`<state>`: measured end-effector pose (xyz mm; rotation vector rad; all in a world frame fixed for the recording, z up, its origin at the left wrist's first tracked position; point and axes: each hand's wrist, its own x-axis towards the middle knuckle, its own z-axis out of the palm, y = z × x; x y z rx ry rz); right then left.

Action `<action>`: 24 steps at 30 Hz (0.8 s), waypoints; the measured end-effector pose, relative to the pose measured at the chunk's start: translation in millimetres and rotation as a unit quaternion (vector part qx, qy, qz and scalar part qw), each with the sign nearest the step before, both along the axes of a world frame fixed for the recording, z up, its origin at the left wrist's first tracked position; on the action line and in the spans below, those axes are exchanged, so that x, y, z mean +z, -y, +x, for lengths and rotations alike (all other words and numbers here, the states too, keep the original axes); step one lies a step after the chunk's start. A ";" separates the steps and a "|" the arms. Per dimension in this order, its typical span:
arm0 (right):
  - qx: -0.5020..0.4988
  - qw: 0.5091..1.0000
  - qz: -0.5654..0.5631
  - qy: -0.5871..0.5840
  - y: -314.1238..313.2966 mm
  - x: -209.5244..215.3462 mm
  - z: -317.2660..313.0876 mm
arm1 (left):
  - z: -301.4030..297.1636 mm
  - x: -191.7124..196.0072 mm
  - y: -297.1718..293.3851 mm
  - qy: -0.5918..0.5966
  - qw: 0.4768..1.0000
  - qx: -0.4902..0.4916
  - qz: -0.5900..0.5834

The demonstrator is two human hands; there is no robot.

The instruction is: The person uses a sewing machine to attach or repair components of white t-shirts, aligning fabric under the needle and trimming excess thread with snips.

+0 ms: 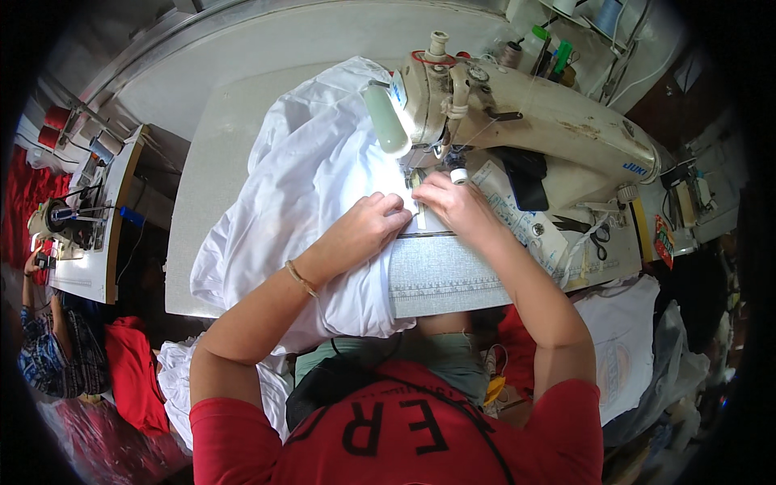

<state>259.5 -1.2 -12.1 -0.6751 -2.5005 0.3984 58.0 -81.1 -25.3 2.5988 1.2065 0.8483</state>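
A white garment (299,162) lies in folds over the left half of the sewing table and drapes off its front edge. My left hand (373,228) is closed on the cloth near its right edge, just in front of the sewing machine's needle area. Close beside the needle, my right hand (453,204) has its fingers pinched together at the cloth's edge; what the fingertips hold is hidden. A narrow white strip (421,217) shows between the two hands. The cream sewing machine (550,121) stands over them, and a lit green lamp (388,121) brightens the cloth.
Right of my right hand lie a black phone (525,178), a printed card (550,241) and black scissors (598,238). Thread spools (511,54) stand behind the machine. At far left, another person's hand (34,263) is at a second machine (61,217).
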 end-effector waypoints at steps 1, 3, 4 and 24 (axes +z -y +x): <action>0.019 1.000 -0.017 -0.012 -9.6 -10.8 -4.6 | 0.4 0.3 0.4 -0.019 1.000 0.001 0.020; 0.055 0.997 -0.050 -0.036 -28.1 -32.0 -11.2 | 3.9 -0.6 -0.9 -0.057 0.997 0.001 0.060; 0.062 0.995 -0.075 -0.005 -31.0 -31.9 -14.0 | 2.4 -2.2 -0.7 -0.063 0.996 -0.002 0.064; 0.004 0.997 0.083 0.002 24.8 -16.4 9.8 | -1.0 1.2 -2.6 -0.052 0.998 0.032 0.014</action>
